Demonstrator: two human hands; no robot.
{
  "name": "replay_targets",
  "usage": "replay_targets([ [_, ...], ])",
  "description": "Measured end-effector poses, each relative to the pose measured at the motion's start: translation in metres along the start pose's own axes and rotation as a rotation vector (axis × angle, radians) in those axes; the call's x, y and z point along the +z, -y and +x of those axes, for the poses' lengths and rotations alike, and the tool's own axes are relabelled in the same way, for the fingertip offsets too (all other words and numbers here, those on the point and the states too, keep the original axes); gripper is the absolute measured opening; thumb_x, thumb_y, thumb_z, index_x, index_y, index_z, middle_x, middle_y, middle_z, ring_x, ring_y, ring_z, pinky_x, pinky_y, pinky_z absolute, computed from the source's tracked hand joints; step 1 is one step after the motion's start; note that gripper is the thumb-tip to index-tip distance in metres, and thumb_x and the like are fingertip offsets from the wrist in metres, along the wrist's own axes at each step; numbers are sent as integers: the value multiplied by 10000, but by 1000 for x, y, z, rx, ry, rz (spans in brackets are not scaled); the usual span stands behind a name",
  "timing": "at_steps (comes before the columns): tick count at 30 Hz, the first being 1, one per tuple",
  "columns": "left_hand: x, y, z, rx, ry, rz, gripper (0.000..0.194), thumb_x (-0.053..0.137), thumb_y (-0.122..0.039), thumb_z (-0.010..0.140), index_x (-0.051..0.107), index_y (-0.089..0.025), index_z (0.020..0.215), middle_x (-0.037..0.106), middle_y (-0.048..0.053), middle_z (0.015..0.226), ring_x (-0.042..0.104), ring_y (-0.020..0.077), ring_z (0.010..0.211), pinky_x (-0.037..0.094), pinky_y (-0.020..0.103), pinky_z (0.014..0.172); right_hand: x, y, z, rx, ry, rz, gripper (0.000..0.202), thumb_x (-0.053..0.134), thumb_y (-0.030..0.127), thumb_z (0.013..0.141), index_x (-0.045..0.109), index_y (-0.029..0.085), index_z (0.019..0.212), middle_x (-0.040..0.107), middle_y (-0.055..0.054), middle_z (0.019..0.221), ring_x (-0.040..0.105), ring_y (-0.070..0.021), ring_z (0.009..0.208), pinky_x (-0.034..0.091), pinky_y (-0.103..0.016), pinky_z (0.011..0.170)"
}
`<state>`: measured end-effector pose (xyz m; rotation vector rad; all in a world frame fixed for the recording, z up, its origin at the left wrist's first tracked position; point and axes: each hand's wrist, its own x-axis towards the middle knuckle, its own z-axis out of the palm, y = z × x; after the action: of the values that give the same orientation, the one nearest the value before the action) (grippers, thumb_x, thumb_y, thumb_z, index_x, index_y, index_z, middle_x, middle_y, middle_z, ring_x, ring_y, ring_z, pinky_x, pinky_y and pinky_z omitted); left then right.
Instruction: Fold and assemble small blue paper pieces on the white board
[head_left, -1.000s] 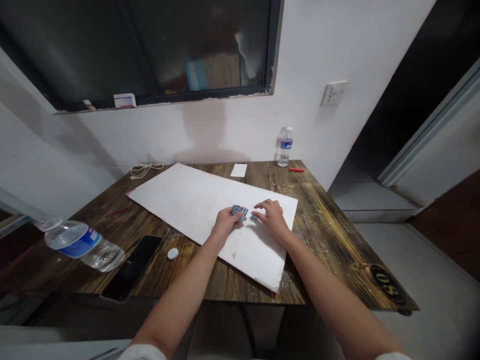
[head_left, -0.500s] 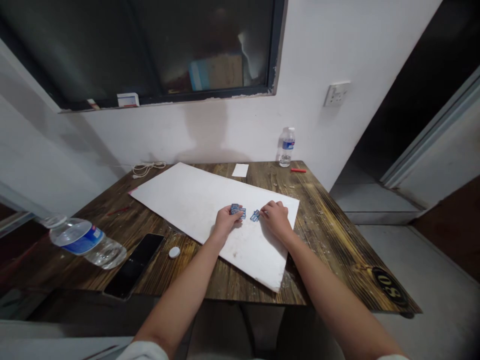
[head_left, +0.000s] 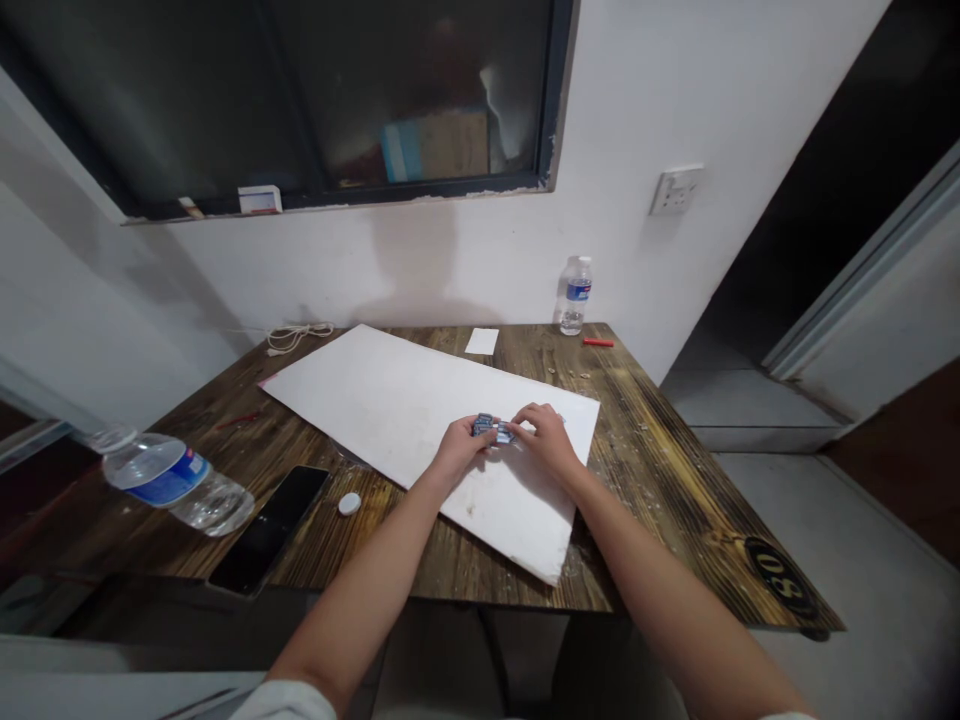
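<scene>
Over the right part of a white board [head_left: 375, 390], my two hands are close together. My left hand [head_left: 456, 448] is closed on a small cluster of blue-and-white rectangular pieces [head_left: 484, 424], thumb on top. My right hand [head_left: 549, 438] is closed too, its thumb and fingertips pinching the right end of the small pieces [head_left: 504, 433], which now meet the left hand's cluster. Whether they are joined or just overlap, I cannot tell. The pieces are too small to name their exact kind.
The board lies on a dark wooden table [head_left: 660, 480]. Left of it are a large water bottle [head_left: 180, 483], a black phone [head_left: 270, 530] and a white cap [head_left: 349, 503]. Behind are a cable [head_left: 296, 335], a white card [head_left: 482, 341], a small bottle [head_left: 576, 297] and a red stick [head_left: 598, 343].
The gap between my hands has closed. The pieces in my right hand have moved left and turned more level, against those in my left hand, which shifted slightly right.
</scene>
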<state>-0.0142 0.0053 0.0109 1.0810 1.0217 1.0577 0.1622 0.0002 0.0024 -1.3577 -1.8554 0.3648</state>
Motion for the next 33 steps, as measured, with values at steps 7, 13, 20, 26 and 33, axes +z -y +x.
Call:
replay_targets([
  [7, -1, -8, 0, -76, -66, -151, 281, 708, -143, 793, 638, -115, 1063, 714, 154, 1097, 721, 170, 850, 576, 234, 677, -4, -2, -5, 189, -72, -280, 198, 647, 387, 872, 696, 216, 958, 636, -97, 1044, 472, -295, 1030, 315, -375, 782],
  [13, 1, -5, -3, -109, -24, -101, 299, 794, -141, 705, 671, -73, 968, 735, 109, 808, 706, 168, 667, 552, 229, 585, -2, 1, -2, -3, -27, -91, 176, 659, 354, 867, 690, 253, 1008, 643, -73, 1032, 500, -263, 1015, 358, -386, 835],
  [20, 1, 1, -3, -78, 41, -75, 347, 819, -228, 681, 677, -83, 963, 724, 101, 804, 679, 150, 610, 505, 200, 486, 3, -1, 0, -128, 15, 57, 129, 622, 293, 888, 679, 217, 801, 676, -46, 870, 542, -209, 858, 373, -352, 811],
  [26, 2, -3, 1, -62, -64, -133, 273, 733, -137, 758, 637, -110, 1012, 695, 175, 1131, 719, 186, 874, 570, 244, 696, 2, -8, -3, 160, -60, -137, 178, 567, 310, 905, 710, 211, 870, 661, -82, 969, 512, -255, 958, 338, -373, 804],
  [33, -1, -3, -2, -101, -58, -100, 366, 794, -148, 695, 645, -95, 1025, 737, 125, 894, 724, 189, 705, 570, 245, 601, -1, -1, -4, 81, -76, -107, 292, 650, 351, 863, 683, 211, 1117, 622, -105, 1064, 493, -272, 1019, 358, -390, 845],
])
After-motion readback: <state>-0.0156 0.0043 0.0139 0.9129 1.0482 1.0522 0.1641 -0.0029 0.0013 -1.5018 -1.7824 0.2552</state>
